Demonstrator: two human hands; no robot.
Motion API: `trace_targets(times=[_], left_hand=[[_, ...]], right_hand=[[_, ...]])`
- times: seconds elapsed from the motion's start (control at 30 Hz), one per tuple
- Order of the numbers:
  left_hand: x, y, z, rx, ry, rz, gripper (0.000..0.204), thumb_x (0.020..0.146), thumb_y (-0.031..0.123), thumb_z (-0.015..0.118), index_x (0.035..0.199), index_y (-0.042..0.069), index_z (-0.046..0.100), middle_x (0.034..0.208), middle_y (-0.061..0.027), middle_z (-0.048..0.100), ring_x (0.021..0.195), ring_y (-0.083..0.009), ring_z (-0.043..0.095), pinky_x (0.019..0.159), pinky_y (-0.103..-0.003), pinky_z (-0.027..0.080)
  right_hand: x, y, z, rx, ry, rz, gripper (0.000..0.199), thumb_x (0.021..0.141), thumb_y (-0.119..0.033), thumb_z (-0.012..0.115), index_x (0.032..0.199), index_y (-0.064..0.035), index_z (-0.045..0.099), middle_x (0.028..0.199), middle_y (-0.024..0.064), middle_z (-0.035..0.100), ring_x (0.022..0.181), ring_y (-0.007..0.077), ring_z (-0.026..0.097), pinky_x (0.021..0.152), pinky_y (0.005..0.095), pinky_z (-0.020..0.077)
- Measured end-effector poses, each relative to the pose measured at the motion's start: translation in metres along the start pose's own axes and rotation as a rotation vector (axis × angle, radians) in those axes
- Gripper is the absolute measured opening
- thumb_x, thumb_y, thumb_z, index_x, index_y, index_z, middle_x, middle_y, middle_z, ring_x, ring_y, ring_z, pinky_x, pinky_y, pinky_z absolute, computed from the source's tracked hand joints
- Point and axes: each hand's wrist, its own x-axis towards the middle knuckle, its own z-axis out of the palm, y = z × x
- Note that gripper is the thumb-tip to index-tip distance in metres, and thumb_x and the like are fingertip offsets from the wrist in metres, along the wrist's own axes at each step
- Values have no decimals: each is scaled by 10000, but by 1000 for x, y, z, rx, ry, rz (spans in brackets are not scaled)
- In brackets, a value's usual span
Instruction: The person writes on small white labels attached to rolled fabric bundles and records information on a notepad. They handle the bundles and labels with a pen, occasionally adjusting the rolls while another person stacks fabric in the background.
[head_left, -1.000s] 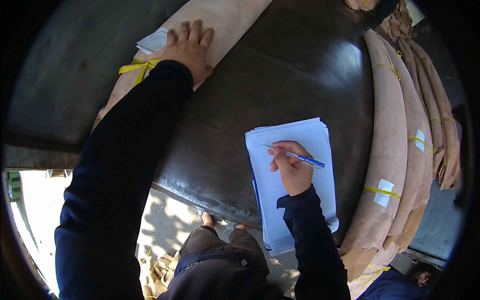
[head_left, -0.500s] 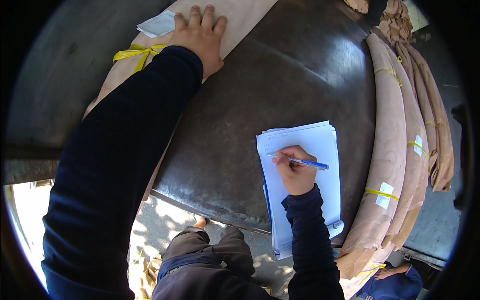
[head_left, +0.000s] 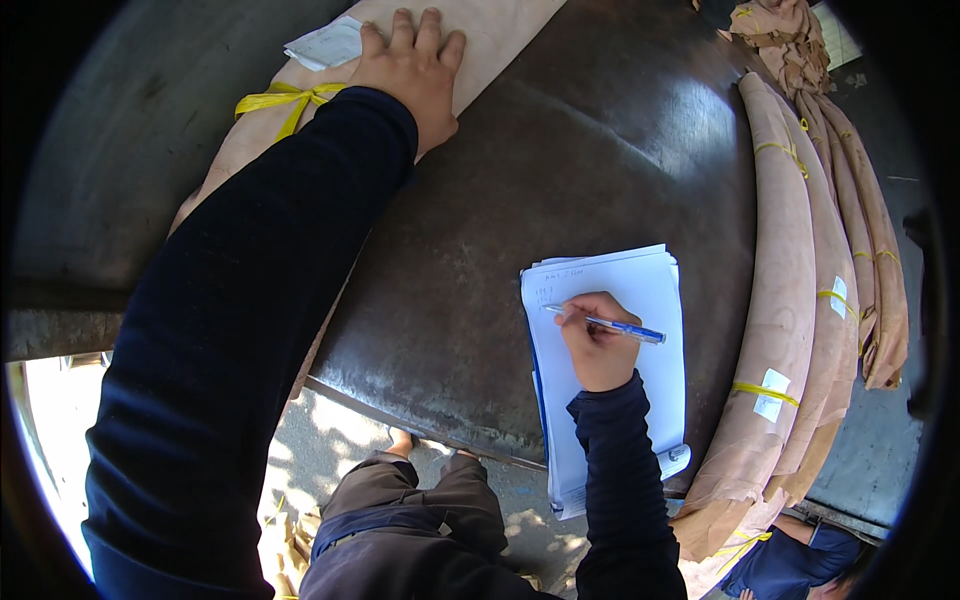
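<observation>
My left hand (head_left: 412, 75) lies flat on a large tan roll (head_left: 500, 38), its fingers spread. Beside the fingertips a white paper slip (head_left: 325, 44) rests on the roll, and a yellow tie (head_left: 288, 97) is knotted around it near my wrist. In my right hand (head_left: 606, 350) is a blue-and-clear pen (head_left: 628, 328), pinched with its tip on the upper left of a stack of white paper sheets (head_left: 640, 285). A few handwritten marks show near the tip. Under the sheets a dark blue edge sticks out on the left.
Dark metal tabletop (head_left: 460, 270) lies beneath the papers. On the right, several long tan rolls (head_left: 775, 300) with yellow ties and white tags lie side by side. A co-worker in dark blue (head_left: 790, 565) is at the lower right. Ground shows past the table's near edge (head_left: 430, 430).
The view has shifted slightly. My right hand stays at the paper with the pen, near the marks. My left hand stays on the roll. The co-worker at the lower right has moved a little.
</observation>
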Motion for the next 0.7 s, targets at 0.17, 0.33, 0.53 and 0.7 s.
trace_targets(times=[0.17, 0.33, 0.53, 0.7], left_hand=[[0, -2, 1, -44, 28, 1, 855, 808, 398, 682, 1530, 141, 303, 1574, -174, 282, 1448, -381, 291, 1129, -600, 282], [2, -3, 4, -2, 21, 2, 863, 805, 404, 690, 1529, 139, 303, 1574, -176, 275, 1446, -383, 292, 1130, -593, 284], [1, -3, 0, -11, 6, 9, 869, 801, 417, 699, 1525, 139, 307, 1575, -175, 273, 1451, -377, 281, 1131, -571, 294], [1, -4, -2, -56, 6, 11, 873, 796, 408, 705, 1522, 128, 309, 1572, -179, 276, 1451, -381, 279, 1128, -577, 293]], right_hand=[[-1, 1, 2, -7, 33, -28, 14, 804, 20, 658, 815, 17, 649, 660, 46, 642, 551, 66, 570, 513, 220, 452], [0, 1, 2, -2, 56, -39, 14, 813, 21, 661, 816, 18, 648, 645, 38, 625, 544, 61, 553, 507, 217, 438], [-3, -7, -3, 124, 47, 109, 30, 883, 17, 623, 854, 16, 626, 746, 79, 679, 694, 124, 656, 635, 244, 508], [-3, -8, -4, 103, 50, 112, 39, 895, 8, 612, 858, 15, 623, 751, 83, 682, 701, 125, 657, 652, 244, 509]])
